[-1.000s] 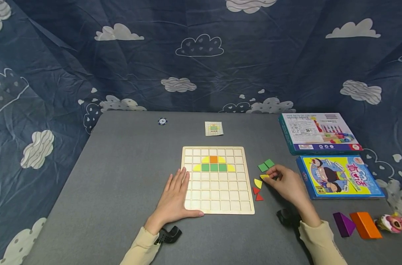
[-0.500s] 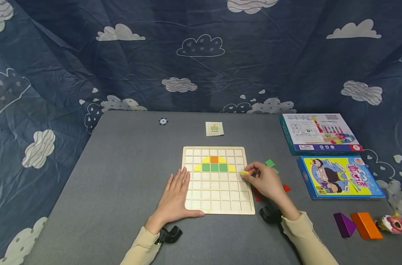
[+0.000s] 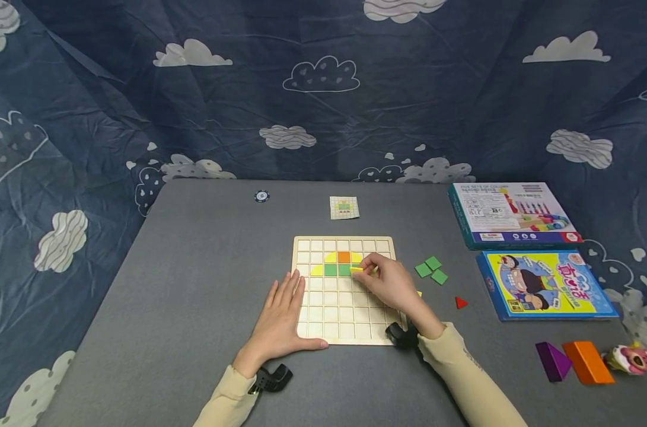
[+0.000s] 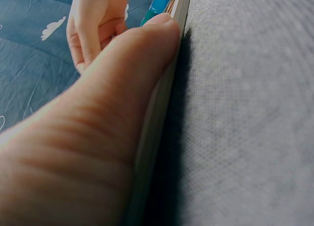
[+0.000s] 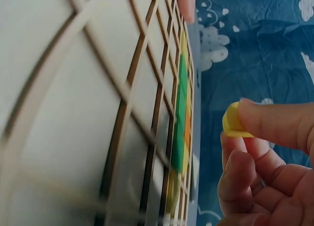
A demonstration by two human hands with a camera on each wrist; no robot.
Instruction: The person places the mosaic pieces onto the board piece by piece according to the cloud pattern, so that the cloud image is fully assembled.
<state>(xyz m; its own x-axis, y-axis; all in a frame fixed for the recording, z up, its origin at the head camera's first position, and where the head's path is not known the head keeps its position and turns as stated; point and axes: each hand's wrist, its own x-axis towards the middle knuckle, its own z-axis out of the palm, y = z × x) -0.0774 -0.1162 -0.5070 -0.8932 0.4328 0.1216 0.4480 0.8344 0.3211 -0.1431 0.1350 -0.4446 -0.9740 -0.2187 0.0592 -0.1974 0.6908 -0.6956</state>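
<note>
A wooden grid board (image 3: pixel 331 329) lies on the table, with green, orange and yellow tiles in its upper rows. My left hand (image 3: pixel 280 323) rests along its left edge, fingers straight and thumb at the near edge. Between thumb and fingers of my right hand (image 3: pixel 389 281) is pinched a yellow tile with a curved edge (image 5: pixel 233 119), held above the board near the right end of the green row. Loose green square tiles (image 3: pixel 423 270) and a red triangle tile (image 3: pixel 461 303) lie to the right. A bit of another yellow tile (image 3: pixel 420 293) shows past the right hand.
Behind the board sits a small pattern card (image 3: pixel 344 207), with a poker chip (image 3: pixel 261 196) farther left. Two boxes, a white one (image 3: pixel 515 207) and a blue-yellow one (image 3: pixel 550 284), lie at right. Nearer are a purple block (image 3: pixel 554 362), an orange block (image 3: pixel 588 363) and a toy figure (image 3: pixel 635 359).
My right hand has picked the yellow tile from the loose pieces and carried it left over the board. The left hand stays in place.
</note>
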